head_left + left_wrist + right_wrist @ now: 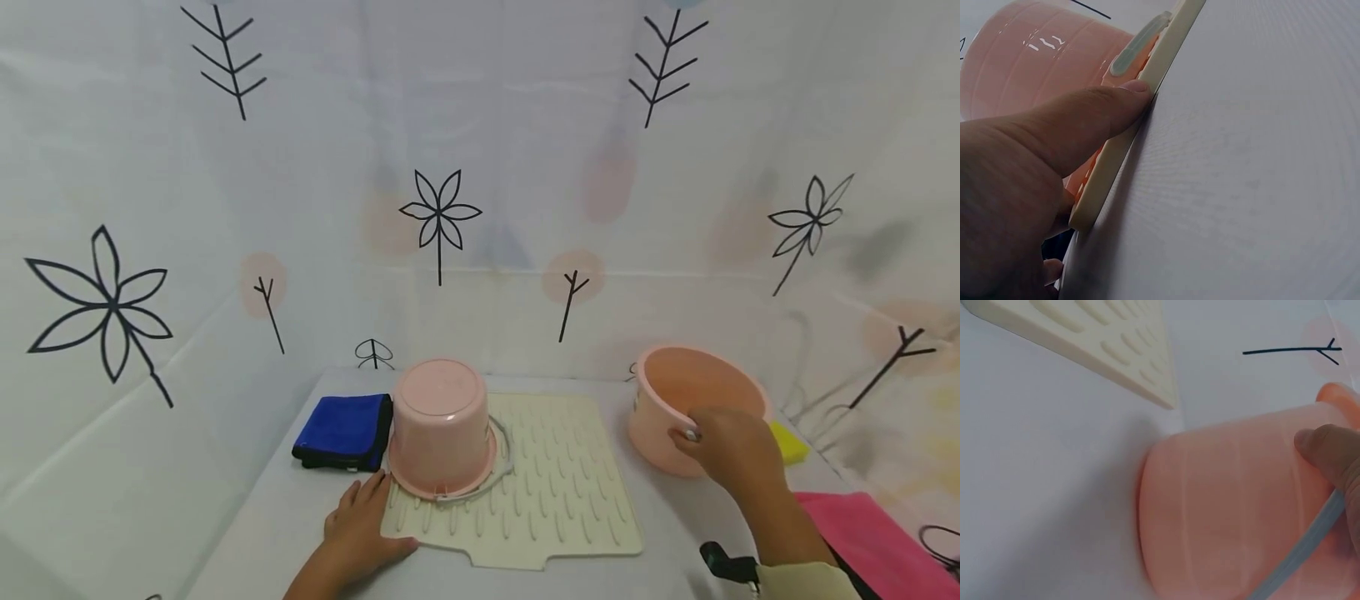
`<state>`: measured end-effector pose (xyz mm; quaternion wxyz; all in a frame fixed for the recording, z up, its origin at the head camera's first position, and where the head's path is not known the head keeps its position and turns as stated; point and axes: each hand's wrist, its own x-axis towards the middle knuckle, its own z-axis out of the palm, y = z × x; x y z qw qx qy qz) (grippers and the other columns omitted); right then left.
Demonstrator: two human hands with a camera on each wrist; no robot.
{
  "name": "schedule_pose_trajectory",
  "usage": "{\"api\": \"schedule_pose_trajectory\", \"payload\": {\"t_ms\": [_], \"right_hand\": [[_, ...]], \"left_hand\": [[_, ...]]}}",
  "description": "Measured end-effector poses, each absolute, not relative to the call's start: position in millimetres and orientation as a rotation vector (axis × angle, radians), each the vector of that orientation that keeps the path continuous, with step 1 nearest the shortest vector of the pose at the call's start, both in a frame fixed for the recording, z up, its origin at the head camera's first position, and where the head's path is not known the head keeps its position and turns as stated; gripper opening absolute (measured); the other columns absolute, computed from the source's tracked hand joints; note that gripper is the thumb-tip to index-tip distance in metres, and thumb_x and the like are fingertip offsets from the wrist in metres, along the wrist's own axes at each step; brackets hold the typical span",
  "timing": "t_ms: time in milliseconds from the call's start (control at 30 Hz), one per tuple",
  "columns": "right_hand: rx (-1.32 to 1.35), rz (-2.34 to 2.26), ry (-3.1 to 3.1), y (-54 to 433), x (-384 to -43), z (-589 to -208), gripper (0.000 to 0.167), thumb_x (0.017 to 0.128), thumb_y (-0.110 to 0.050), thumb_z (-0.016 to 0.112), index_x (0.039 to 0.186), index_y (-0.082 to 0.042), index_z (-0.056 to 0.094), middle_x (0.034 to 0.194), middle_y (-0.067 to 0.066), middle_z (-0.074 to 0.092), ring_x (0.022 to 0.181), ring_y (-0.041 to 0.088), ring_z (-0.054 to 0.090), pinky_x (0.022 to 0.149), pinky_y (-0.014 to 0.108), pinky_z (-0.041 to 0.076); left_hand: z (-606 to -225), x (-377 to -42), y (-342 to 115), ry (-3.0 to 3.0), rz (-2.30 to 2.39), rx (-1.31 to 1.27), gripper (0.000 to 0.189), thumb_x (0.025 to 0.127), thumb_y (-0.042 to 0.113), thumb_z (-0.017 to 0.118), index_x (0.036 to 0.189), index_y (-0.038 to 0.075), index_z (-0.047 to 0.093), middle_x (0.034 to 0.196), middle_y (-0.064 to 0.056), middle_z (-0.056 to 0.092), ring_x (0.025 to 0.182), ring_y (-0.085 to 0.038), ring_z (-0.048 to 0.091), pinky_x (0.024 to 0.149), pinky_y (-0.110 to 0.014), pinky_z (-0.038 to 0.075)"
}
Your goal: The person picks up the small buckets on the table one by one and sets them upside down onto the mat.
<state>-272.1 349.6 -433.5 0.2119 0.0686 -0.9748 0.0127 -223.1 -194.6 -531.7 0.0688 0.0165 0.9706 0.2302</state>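
Upright bucket: mouth up, towards the tabletop's far right corner, just beside the draining board's right edge, apart from it.
Right hand: pinches the near part of that bucket's rim, thumb on the outer wall.
Left hand: spread about the draining board's front left corner, thumb on the front edge; fingers extended, wrapped round nothing visible.
Upturned bucket: on the board's left half, mouth down, handle lying round its right and front; nearer to the left hand.
Governing relation, as judged: gripped rim at the top of the wall, body hanging below and beyond the grip; long axis mouth to base, roughly upright; board to the left of the grip, with the right hand clearly the nearer to this bucket.
Tabletop right edge: yellow item behind the right forearm, partly hidden, nature unclear; pink cloth towards the front, partly covered.
Tabletop left edge: folded blue cloth, beside the upturned bucket.
Not determinable: right fingers inside the mouth; base contact with the tabletop; exact lean.
Cut off: right-hand fingers at the right wrist view's edge.
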Motion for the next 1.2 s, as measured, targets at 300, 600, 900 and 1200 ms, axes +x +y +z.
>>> {"api": "schedule_pose_trajectory", "payload": {"t_ms": [300, 600, 900, 1200], "right_hand": [[0.157, 0.074, -2.635, 345, -264, -435, 0.055, 0.08, -0.041, 0.091, 0.061, -0.017, 0.044, 0.052, -0.002, 0.036, 0.05, 0.015, 0.034, 0.048, 0.029, 0.024], [0.089, 0.186, -2.424, 320, -241, -457, 0.061, 0.079, -0.042, 0.091, 0.056, -0.017, 0.04, 0.05, -0.003, 0.033, 0.049, 0.015, 0.032, 0.048, 0.028, 0.024], [-0.001, 0.39, -2.376, 292, -223, -460, 0.057, 0.082, -0.041, 0.089, 0.059, -0.014, 0.044, 0.053, -0.002, 0.037, 0.05, 0.014, 0.035, 0.047, 0.027, 0.029], [-0.047, 0.558, -2.346, 273, -208, -457, 0.052, 0.082, -0.036, 0.089, 0.062, -0.014, 0.046, 0.058, -0.001, 0.041, 0.055, 0.015, 0.038, 0.049, 0.027, 0.03]], "left_hand": [[-533, -227, -191, 2.917, 0.677, 0.04, 0.123, 0.068, 0.073, 0.086, 0.164, 0.013, 0.035, 0.171, -0.016, 0.028, 0.153, -0.054, 0.02, 0.107, -0.082, 0.027], [-533, -227, -190, 2.906, 0.677, 0.026, 0.124, 0.067, 0.072, 0.087, 0.163, 0.012, 0.037, 0.171, -0.016, 0.029, 0.153, -0.054, 0.02, 0.108, -0.082, 0.025], [-528, -225, -190, 2.904, 0.683, 0.023, 0.123, 0.068, 0.071, 0.087, 0.162, 0.01, 0.037, 0.17, -0.018, 0.029, 0.153, -0.055, 0.02, 0.107, -0.083, 0.025], [-526, -221, -191, 2.904, 0.694, 0.027, 0.122, 0.069, 0.069, 0.087, 0.163, 0.009, 0.036, 0.17, -0.018, 0.029, 0.152, -0.056, 0.02, 0.107, -0.083, 0.025]]}}
